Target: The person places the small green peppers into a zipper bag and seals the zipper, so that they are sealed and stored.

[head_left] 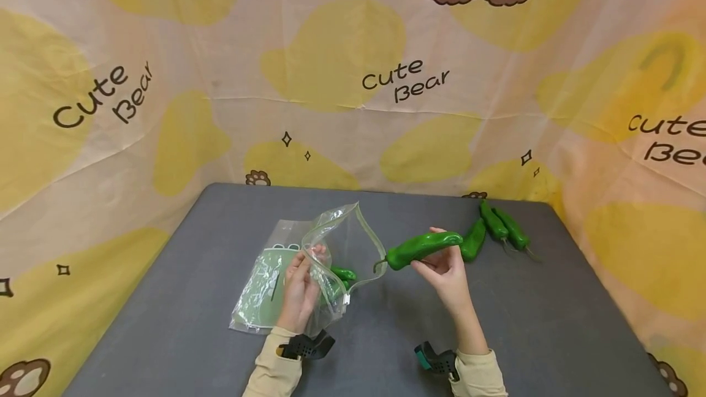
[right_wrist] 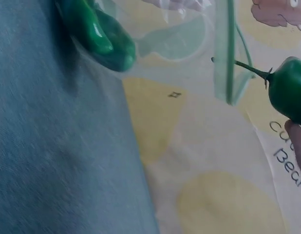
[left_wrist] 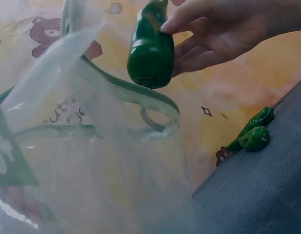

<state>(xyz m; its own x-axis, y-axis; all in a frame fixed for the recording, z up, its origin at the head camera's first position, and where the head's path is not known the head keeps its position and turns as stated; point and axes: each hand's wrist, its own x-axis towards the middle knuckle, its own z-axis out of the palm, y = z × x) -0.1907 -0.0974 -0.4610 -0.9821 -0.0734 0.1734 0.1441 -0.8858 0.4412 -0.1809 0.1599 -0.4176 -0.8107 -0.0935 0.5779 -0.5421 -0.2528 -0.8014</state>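
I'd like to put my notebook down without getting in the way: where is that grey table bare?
Bare: the grey table near right, and the far left strip behind the plastic bag. Crowded: the middle, with left hand, right hand holding a pepper, and the loose peppers far right.

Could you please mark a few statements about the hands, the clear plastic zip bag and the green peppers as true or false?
1. The right hand holds a glossy green pepper. True.
2. The left hand holds the clear plastic zip bag open. True.
3. The bag is empty. False: a green pepper inside the bag is visible.
4. The dark grey table holds no other peppers. False: three loose peppers lie at its far right.
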